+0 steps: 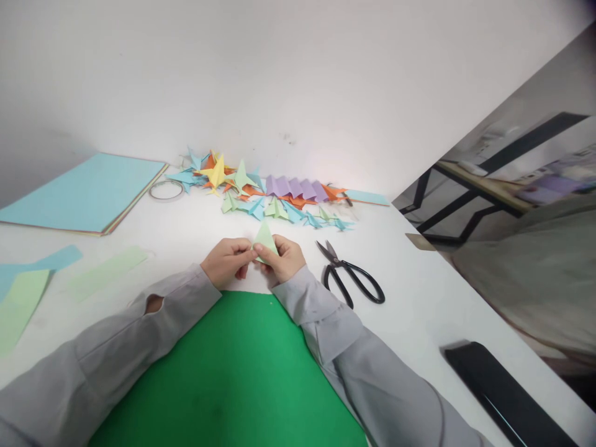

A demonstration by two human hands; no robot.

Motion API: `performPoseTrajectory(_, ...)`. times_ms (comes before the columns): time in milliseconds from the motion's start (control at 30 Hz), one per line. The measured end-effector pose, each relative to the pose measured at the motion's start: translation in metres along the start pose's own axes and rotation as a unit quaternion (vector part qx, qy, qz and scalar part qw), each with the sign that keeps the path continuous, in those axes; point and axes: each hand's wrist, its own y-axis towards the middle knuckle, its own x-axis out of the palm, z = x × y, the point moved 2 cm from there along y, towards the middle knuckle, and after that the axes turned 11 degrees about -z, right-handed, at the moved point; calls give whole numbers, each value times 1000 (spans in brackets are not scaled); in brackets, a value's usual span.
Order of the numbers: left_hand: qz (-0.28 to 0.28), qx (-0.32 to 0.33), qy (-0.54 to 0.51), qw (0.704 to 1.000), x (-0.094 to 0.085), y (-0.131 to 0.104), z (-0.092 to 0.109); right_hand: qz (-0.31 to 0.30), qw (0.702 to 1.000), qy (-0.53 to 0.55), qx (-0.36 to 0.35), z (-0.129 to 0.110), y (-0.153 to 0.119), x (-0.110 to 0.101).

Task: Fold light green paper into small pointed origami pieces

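Observation:
A small light-green folded paper triangle [264, 239] points upward between my two hands, just beyond the green sheet [228, 366]. My right hand [285, 256] pinches it, thumb across its front. At its left edge, my left hand [229, 257] has its fingers closed on the paper's lower corner. Part of the paper is hidden behind my fingers. Black-handled scissors [347, 267] lie to the right of my right hand, blades partly apart.
Folded paper shapes in several colours [279, 192] line the wall. A blue-topped paper stack [88, 189] and a tape roll [166, 190] lie back left, with green strips [107, 273] nearer. A black case [507, 391] sits front right, near the table's edge.

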Motion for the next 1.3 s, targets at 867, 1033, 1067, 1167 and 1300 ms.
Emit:
performPoseTrajectory(867,57,2,-68,996,-2,-1,-3,53,997,57,-1,2,0,0)
performPoseTrajectory(1033,87,32,-14,996,-4,-3,2,73,995,62,-8,5,2,-3)
performPoseTrajectory(1067,95,33,-14,995,-4,-4,2,81,995,65,-10,6,3,-4)
performPoseTrajectory(1167,126,41,-40,990,-5,-3,1,96,993,65,-12,7,3,-4)
performPoseTrajectory(1300,140,43,-113,983,-3,0,-4,104,993,50,-15,5,2,-2)
